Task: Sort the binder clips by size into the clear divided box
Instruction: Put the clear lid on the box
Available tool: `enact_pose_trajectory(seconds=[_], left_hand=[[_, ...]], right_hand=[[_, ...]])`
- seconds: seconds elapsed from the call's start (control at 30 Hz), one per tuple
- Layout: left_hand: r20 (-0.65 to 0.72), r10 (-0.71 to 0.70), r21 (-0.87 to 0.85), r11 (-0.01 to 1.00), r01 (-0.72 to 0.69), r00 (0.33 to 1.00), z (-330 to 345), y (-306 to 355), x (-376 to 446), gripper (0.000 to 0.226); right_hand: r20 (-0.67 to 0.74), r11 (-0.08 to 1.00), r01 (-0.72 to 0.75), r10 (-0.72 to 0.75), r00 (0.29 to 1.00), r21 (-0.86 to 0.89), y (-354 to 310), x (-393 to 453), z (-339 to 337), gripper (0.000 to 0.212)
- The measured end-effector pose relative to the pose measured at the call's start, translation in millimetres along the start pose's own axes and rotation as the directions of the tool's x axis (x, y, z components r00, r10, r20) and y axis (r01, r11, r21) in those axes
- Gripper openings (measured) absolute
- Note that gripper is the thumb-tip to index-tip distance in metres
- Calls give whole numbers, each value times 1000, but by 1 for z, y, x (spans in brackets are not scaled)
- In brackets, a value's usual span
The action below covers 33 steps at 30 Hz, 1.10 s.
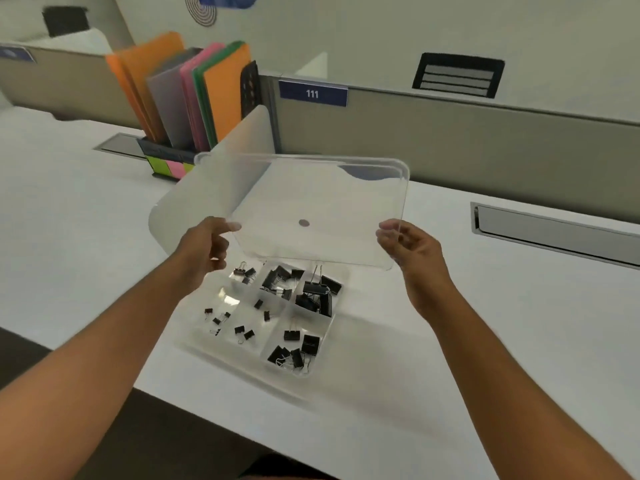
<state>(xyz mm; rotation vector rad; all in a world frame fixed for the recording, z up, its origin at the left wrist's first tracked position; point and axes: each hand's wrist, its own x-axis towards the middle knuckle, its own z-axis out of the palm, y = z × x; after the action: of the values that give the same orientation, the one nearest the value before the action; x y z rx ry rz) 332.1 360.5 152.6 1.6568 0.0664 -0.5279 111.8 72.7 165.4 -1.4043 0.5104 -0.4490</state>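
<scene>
The clear divided box (242, 367) lies on the white desk near its front edge. Black binder clips fill its compartments: small ones (244, 332) on the left, medium ones (278, 282) in the far middle, large ones (318, 294) on the right. Above the box's far side hovers its clear lid (322, 199), tilted up toward me. My left hand (204, 251) pinches the lid's near left corner. My right hand (412, 252) grips the near right corner. The lid hides the far rim of the box.
A frosted plastic folder (194, 202) lies behind the lid on the left. A rack of coloured folders (194, 98) stands at the back left with sticky notes (169, 166) before it. A grey partition with a "111" sign (312, 94) bounds the desk. A cable slot (554, 226) sits right.
</scene>
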Motion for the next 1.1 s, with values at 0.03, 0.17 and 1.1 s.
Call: enact_pose_trajectory(seconds=[0.03, 0.17, 1.1], left_hand=[[51, -24, -83, 996, 28, 998, -4, 2, -4, 36], [179, -64, -377, 917, 129, 982, -24, 2, -9, 50], [174, 408, 670, 618, -411, 896, -87, -95, 63, 44]], right_hand=[[7, 999, 19, -18, 1000, -33, -2, -6, 2, 15], [50, 956, 167, -160, 986, -242, 0, -20, 6, 24], [-320, 829, -228, 63, 945, -511, 125, -85, 121, 49]])
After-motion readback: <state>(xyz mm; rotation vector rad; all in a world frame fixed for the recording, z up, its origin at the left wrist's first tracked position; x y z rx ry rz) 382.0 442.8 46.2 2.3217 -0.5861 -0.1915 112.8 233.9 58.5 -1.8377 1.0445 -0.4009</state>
